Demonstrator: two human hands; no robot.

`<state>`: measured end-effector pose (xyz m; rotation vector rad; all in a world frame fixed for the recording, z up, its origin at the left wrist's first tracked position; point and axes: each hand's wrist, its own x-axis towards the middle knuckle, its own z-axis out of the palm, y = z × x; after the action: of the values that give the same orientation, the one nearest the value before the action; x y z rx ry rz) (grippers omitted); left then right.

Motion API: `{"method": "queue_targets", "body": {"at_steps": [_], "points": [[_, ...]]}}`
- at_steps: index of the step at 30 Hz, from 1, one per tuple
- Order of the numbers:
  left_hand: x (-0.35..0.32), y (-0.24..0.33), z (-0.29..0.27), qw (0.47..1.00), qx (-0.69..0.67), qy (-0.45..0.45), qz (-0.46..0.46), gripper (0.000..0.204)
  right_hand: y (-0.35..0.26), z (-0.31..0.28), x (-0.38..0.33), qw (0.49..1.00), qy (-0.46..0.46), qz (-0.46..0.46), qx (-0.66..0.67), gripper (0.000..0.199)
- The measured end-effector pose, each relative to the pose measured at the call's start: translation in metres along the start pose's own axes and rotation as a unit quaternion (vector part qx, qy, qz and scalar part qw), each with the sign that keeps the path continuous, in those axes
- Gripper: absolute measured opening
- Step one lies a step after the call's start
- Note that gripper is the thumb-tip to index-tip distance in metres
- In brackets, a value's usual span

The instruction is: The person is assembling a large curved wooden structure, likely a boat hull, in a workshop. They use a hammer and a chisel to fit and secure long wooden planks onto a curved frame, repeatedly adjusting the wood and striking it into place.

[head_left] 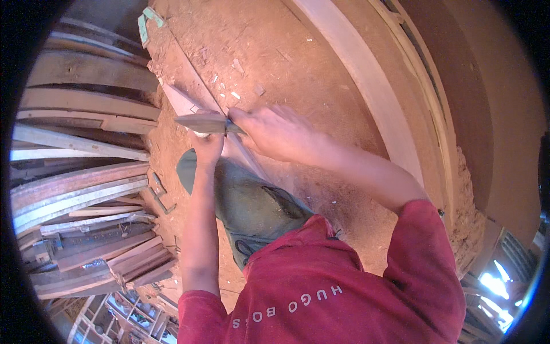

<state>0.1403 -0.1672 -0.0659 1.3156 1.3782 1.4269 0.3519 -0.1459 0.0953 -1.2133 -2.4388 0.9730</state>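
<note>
My right hand (281, 133) is closed round the handle of a knife (201, 122). Its broad grey blade points left and tapers to a tip. Just under the blade, my left hand (207, 148) is closed, its fingers partly hidden by the metal. A small white bit shows at that hand, but what it grips I cannot make out. Below both hands a pale wooden board (179, 98) lies slanting, with a dark straight edge along it. My knee in grey-green trousers (252, 198) is close to the board.
Stacked curved timbers (86, 186) fill the left side. A long curved plank (372, 69) runs along the right. Wood chips (236, 66) litter the brown ground (275, 46). A green angled piece (150, 22) lies at the far end, and a dark metal clamp-like piece (159, 192) lies near the timbers.
</note>
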Motion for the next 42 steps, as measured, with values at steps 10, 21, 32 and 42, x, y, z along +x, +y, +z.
{"method": "queue_targets", "body": {"at_steps": [10,21,32,42], "points": [[0.0,0.005,-0.001,0.999,0.002,0.009,-0.034,0.018,0.007,0.003,-0.001,0.999,0.027,0.005,-0.039,0.038],[-0.008,-0.017,-0.002,0.996,0.034,0.061,-0.061,0.031,-0.001,-0.015,-0.01,0.996,0.047,-0.001,0.071,0.033],[0.028,0.023,-0.012,0.968,-0.158,0.196,0.004,0.007,0.045,0.03,-0.051,0.948,0.133,0.16,0.239,0.033],[0.024,0.048,-0.031,0.993,0.021,0.116,0.017,0.015,0.058,0.067,-0.073,0.944,0.119,0.206,0.228,0.033]]}}
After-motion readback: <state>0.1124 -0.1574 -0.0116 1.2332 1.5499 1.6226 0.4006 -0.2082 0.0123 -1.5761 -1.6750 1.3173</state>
